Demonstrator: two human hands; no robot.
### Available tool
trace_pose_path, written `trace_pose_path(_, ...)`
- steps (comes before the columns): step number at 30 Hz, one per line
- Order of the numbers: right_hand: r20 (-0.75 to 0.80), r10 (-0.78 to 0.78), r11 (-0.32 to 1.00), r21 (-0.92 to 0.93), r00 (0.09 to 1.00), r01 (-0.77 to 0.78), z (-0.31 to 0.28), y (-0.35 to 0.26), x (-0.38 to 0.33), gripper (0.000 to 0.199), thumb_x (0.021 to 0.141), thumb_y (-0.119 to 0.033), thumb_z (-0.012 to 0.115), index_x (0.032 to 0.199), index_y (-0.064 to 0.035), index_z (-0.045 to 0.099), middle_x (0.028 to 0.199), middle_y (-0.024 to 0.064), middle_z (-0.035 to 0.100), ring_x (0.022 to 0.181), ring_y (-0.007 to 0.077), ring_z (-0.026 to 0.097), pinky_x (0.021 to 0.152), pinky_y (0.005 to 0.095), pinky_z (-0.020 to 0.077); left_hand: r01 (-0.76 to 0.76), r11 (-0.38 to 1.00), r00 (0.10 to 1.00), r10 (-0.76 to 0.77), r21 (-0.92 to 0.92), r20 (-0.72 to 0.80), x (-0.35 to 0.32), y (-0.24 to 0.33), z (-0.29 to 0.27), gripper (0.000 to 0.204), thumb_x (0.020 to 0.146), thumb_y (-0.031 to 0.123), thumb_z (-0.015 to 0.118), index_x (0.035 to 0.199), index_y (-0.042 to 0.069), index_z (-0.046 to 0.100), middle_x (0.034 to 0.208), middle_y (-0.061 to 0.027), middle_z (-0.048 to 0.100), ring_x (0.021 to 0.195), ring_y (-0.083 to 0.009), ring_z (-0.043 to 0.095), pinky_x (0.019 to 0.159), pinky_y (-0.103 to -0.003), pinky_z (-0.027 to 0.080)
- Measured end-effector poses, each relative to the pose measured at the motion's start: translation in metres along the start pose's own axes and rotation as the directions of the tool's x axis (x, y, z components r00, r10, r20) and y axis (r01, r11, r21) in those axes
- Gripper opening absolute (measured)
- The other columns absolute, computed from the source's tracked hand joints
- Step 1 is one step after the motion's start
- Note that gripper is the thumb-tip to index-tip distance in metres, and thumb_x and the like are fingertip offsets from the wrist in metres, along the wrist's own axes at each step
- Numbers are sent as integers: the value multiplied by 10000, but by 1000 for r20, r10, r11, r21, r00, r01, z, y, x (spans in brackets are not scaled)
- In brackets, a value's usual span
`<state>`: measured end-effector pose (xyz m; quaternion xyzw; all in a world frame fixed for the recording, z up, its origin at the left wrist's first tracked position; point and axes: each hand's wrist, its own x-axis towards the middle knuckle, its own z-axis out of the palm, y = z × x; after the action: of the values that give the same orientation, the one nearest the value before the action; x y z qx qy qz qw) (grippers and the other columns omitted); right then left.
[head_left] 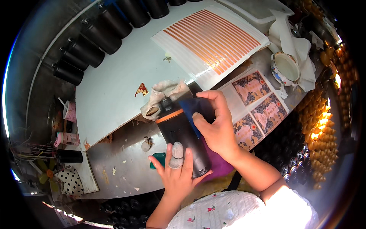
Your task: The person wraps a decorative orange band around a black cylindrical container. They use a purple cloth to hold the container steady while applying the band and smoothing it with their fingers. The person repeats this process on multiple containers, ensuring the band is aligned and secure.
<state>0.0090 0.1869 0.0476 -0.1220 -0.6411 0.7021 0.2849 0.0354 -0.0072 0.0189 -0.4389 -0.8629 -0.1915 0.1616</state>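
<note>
A black bottle [179,133] with an orange band near its top lies tilted across the middle of the table. My left hand [176,173] cups its lower end from below, one finger wrapped in a pale cot. My right hand [214,124] presses a dark blue flat tool [194,108] against the bottle's upper side. A crumpled beige cloth [164,93] lies just behind the bottle's top.
A sheet of orange strips [211,36] lies at the back. Patterned decal sheets [259,108] sit to the right, beside a white bowl [286,66] and a white rag [293,42]. Several black bottles [91,45] line the back left. A white board [110,87] covers the metal table [118,168].
</note>
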Motion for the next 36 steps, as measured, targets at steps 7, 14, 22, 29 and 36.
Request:
trace_pose_path(7, 21, 36, 999, 23, 999, -37, -4, -2, -3, 399, 853, 72, 579, 1235, 1, 489, 1081, 95, 594, 1035, 138, 573, 938, 287, 458, 281, 945, 932, -226, -170, 285, -25, -19, -6, 1198, 857, 800, 467, 1514, -156, 167, 1365, -305, 510, 1290, -452, 500, 1187, -636, 58)
trace_pose_path(14, 23, 13, 999, -41, 1000, -12, -7, 3, 0, 404, 864, 76, 570, 1251, 1, 482, 1095, 75, 594, 1027, 106, 562, 920, 258, 454, 286, 925, 933, -210, -251, 291, 16, 2, -12, 1269, 805, 672, 664, 1539, -121, -2, 1413, -270, 481, 1349, -446, 434, 1160, -679, -62)
trace_pose_path(22, 47, 364, 832, 432, 930, -347, -34, 20, -32, 226, 910, -9, 553, 1135, -26, 534, 1026, 41, 601, 907, 83, 553, 831, 238, 451, 415, 428, 887, -388, -803, 251, 26, -15, 2, 1127, 862, 472, 657, 1563, -74, -38, 1609, -307, 132, 1503, -393, 167, 1213, -506, -15)
trace_pose_path(29, 185, 337, 930, 88, 923, -357, -31, 15, -61, 148, 979, -110, 570, 873, -8, 566, 1098, 46, 594, 871, 70, 528, 803, 234, 438, 310, 895, 949, -314, -321, 42, 61, -6, -14, 841, 894, 194, 579, 1568, -39, 133, 1476, -277, 369, 1458, -474, 218, 1189, -593, -31)
trace_pose_path(36, 236, 258, 959, 52, 937, -277, -37, 16, -63, 77, 889, -25, 517, 896, 23, 577, 1095, 110, 578, 784, 155, 598, 739, 281, 501, 54, 991, 992, -67, 122, 109, 119, 22, -36, 662, 799, 100, 609, 1450, 54, 499, 1102, -104, 621, 1440, -383, 321, 1149, -666, -96)
